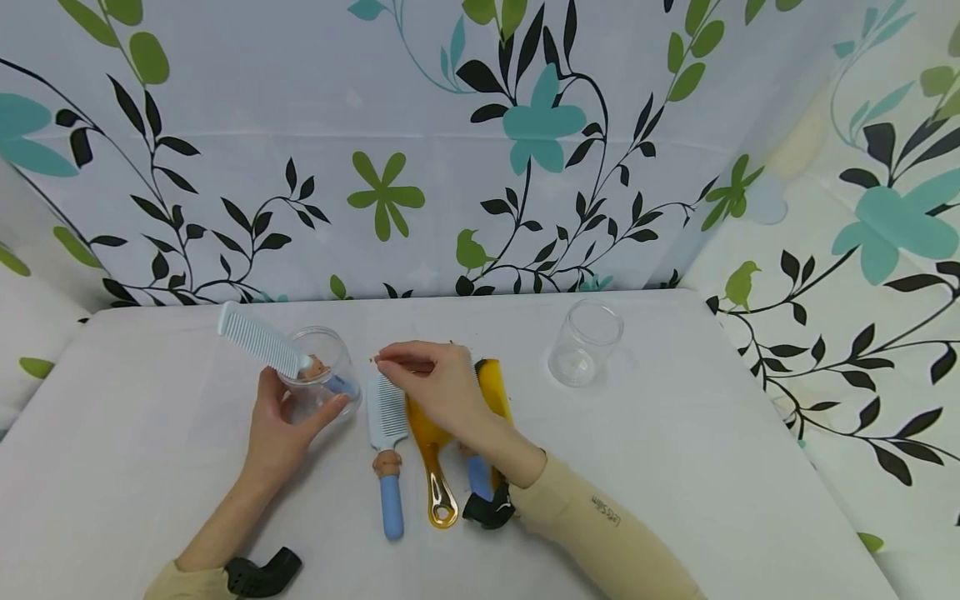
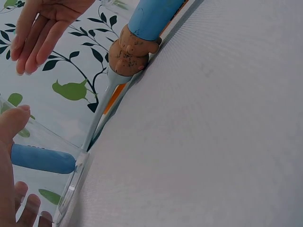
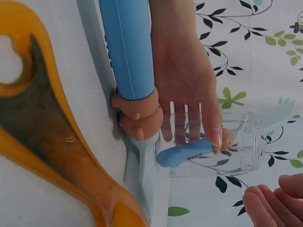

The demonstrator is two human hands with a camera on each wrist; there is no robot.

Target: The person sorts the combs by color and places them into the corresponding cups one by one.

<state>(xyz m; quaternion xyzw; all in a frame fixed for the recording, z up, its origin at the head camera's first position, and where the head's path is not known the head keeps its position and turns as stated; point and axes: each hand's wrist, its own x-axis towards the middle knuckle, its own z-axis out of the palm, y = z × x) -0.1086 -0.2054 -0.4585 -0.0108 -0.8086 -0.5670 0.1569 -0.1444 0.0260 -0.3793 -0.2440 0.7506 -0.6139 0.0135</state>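
My left hand [image 1: 281, 421] curls round a clear plastic jar [image 1: 324, 373] lying tilted on the white table [image 1: 675, 467], thumb on one side and fingers on the other. A pale blue comb [image 1: 262, 342] stands in the jar handle-first: its blue grip and brown collar sit inside the clear wall, while the fine white-blue teeth stick out up and to the left. Just right of the jar, a second pale blue comb [image 1: 387, 433] lies flat on the table, teeth away from me, blue handle toward me. Next to it lies an amber comb [image 1: 433, 467] with a loop in its handle, then a yellow comb [image 1: 495, 392], and a blue handle shows beneath my wrist; I cannot tell what it belongs to. My right hand [image 1: 435, 383] rests over these combs, fingertips pinched together at the upper end of the second blue comb; whether it actually grips anything I cannot tell. Farther right, well apart, a second clear jar [image 1: 583, 342] lies with nothing in it. That makes two jars and four combs plainly seen.
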